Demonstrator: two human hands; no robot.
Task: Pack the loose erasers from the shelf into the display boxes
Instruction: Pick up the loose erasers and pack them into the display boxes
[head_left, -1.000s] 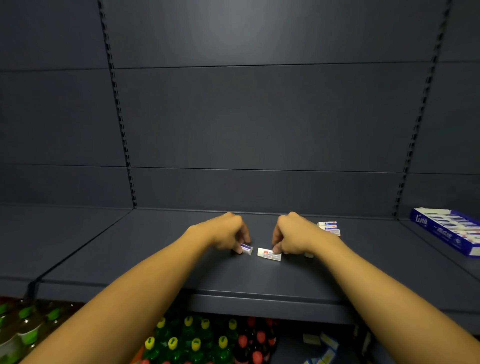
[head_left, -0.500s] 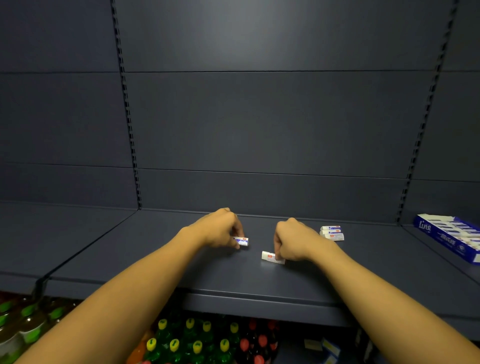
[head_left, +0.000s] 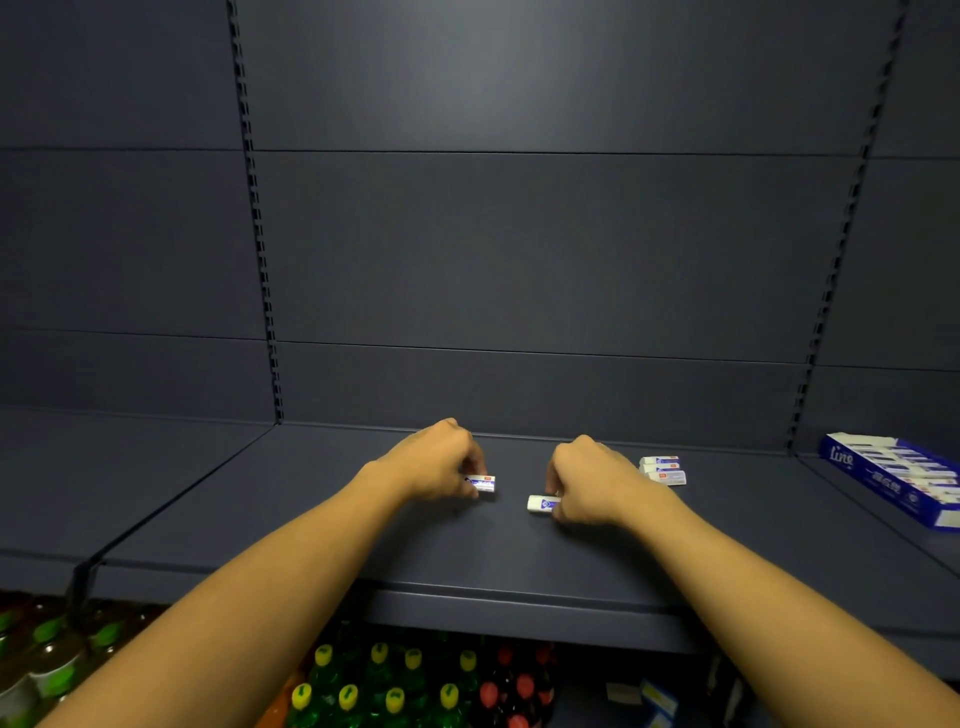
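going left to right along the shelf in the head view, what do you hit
left hand → eraser it pinches → eraser the right hand pinches → right hand → small stack of loose erasers → blue display box

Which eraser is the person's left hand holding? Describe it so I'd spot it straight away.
Start at the dark shelf above the bottles, and find the two hands near its middle. The left hand pinches a small white eraser with a blue sleeve. Unlike the eraser at the right hand, which shows a plain white end, this one has a small red mark at its top corner.
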